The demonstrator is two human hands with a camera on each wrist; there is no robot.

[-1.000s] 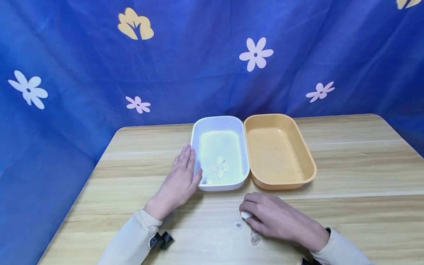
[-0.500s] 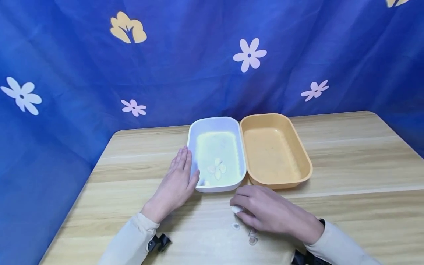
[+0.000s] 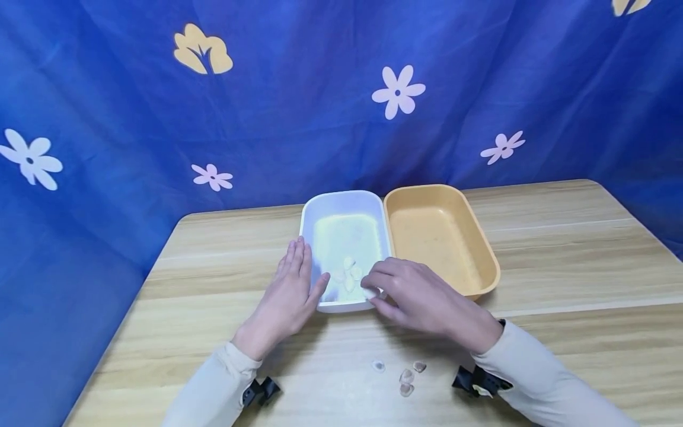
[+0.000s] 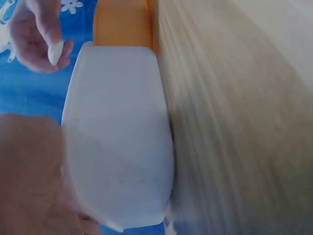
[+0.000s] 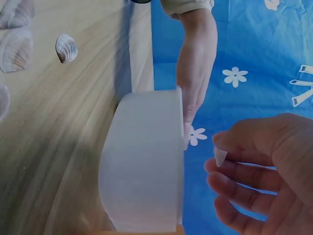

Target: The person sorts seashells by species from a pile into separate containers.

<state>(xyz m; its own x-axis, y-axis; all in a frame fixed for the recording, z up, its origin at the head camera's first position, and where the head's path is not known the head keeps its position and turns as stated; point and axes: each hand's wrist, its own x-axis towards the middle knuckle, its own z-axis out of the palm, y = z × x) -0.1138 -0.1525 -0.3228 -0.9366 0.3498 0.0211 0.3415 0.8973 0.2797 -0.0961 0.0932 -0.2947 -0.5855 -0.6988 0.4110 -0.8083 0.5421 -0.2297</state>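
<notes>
My right hand (image 3: 418,296) pinches a small white seashell (image 3: 370,293) between thumb and fingers, above the near right rim of the white tub (image 3: 351,307). The right wrist view shows the tip of that shell (image 5: 220,156) poking out from under the thumb. Fingers straight, my left hand (image 3: 283,296) rests on the left rim of the white tub. Several pale shells (image 3: 349,274) lie in the tub's near part. On the table in front of it lie several more seashells (image 3: 407,376), ribbed and brownish in the right wrist view, including one single shell (image 5: 66,48).
An orange tub (image 3: 482,252) stands against the right side of the white one. Both sit on a wood-grain table (image 3: 229,255), with a blue flowered cloth (image 3: 299,118) hanging behind its far edge. A black wrist mount (image 3: 261,391) is strapped at the left sleeve.
My right hand has carried the pinched shell up from the table, forward and left to the white tub, uncovering shells beneath it. My left hand stays at the tub's rim. The head view shifted slightly.
</notes>
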